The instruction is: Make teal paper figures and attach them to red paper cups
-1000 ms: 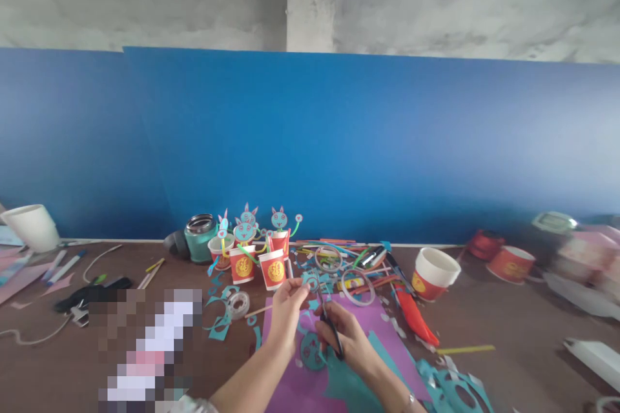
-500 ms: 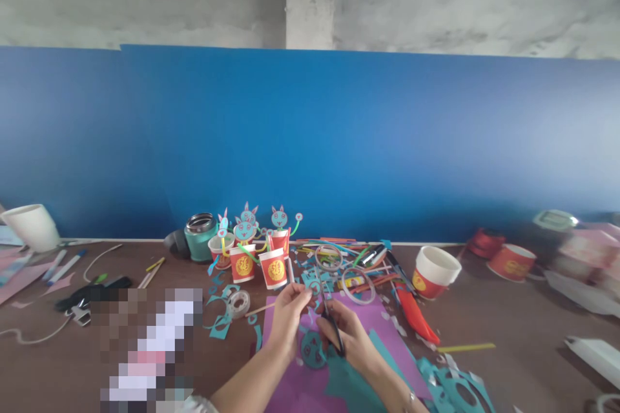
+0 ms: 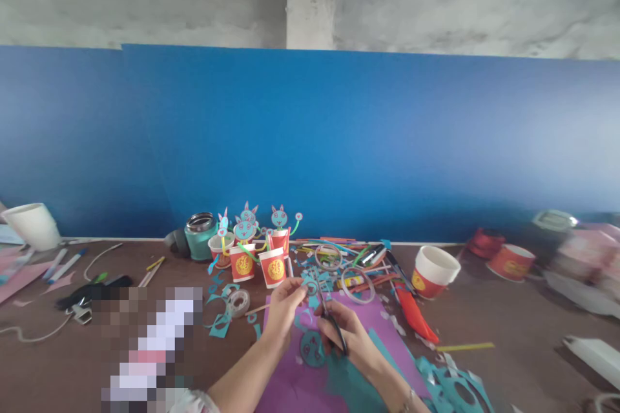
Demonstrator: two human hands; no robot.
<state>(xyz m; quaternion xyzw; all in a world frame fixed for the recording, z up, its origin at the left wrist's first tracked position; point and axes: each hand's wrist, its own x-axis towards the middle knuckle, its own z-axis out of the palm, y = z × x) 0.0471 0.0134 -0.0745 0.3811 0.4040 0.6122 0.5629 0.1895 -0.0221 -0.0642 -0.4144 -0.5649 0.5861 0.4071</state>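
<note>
At 11 o'clock from our left hand (image 3: 285, 308), a red-and-white paper cup with gold print (image 3: 274, 269) stands upright. Our left thumb and fingers pinch narrowly on a small teal paper cutout (image 3: 312, 284) at their 2 o'clock. At its 6 o'clock, a round teal paper face (image 3: 312, 349) lies on a purple paper sheet (image 3: 285, 382). Black-handled metal scissors (image 3: 338, 326), long axis 5 to 11 o'clock, point toward the cutout; we cannot tell if the blades touch it. Our right hand (image 3: 352, 333), farther from the cutout, grips the handles.
</note>
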